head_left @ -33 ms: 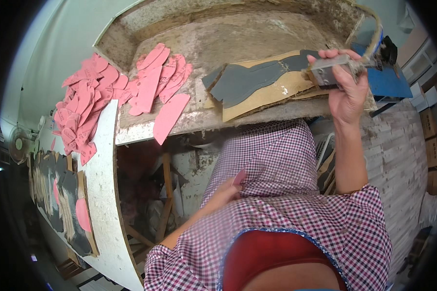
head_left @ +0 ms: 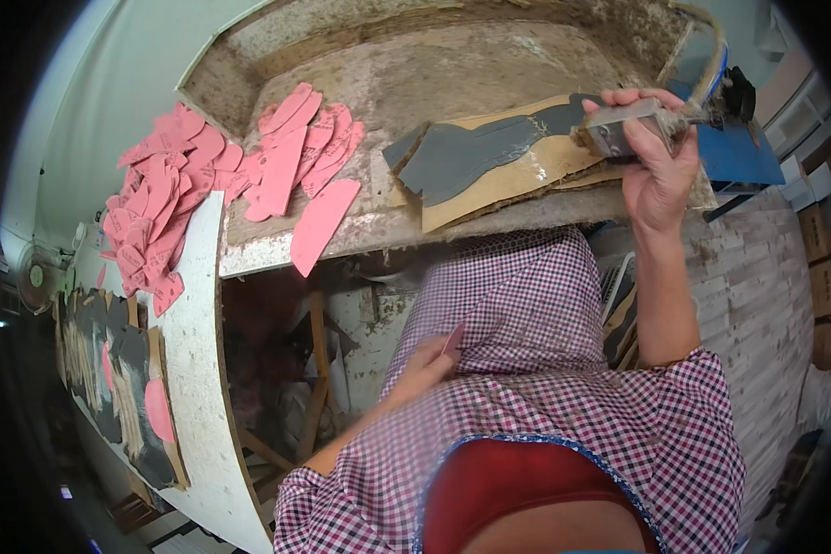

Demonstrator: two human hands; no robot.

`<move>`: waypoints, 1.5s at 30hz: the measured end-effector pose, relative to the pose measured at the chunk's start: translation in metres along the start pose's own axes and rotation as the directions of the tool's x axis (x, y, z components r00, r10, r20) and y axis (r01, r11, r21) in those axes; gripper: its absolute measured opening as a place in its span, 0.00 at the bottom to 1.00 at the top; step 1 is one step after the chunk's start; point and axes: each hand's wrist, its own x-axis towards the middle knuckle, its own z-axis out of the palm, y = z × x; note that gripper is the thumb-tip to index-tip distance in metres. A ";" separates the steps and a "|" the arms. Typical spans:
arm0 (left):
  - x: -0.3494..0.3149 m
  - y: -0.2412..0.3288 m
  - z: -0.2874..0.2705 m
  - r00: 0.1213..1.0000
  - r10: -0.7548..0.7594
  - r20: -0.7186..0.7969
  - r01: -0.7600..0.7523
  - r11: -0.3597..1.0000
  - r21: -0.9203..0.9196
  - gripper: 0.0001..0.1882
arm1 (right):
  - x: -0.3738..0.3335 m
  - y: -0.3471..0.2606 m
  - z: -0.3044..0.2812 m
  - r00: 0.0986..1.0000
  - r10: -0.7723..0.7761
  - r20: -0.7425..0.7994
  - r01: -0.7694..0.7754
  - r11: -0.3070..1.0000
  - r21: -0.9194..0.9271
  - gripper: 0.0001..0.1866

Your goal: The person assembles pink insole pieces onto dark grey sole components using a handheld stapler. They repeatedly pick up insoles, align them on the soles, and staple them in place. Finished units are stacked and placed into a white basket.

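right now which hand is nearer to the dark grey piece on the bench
Right. The right hand grips a metal block by the right end of the dark grey piece; the left hand is well away, down over the lap.

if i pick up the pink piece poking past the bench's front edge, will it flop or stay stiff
The pink piece is probably fairly stiff: its overhanging tip shows no clear droop. It looks thin and flat, so it is likely light and unlikely to roll.
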 end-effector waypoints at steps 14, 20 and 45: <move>-0.029 0.101 -0.022 0.955 0.297 -0.022 -0.249 0.839 0.483 0.08 | -0.003 0.011 -0.004 0.994 0.105 -0.037 -0.108 0.989 -0.102 0.17; 0.025 0.240 -0.006 0.797 0.603 0.034 -0.535 0.678 0.505 0.09 | 0.002 -0.010 -0.028 0.992 0.034 -0.125 -0.030 0.999 0.028 0.13; 0.151 0.313 0.061 0.741 0.644 0.189 -0.204 -0.052 0.978 0.30 | 0.018 -0.018 -0.045 0.959 0.069 -0.275 -0.066 0.998 0.018 0.09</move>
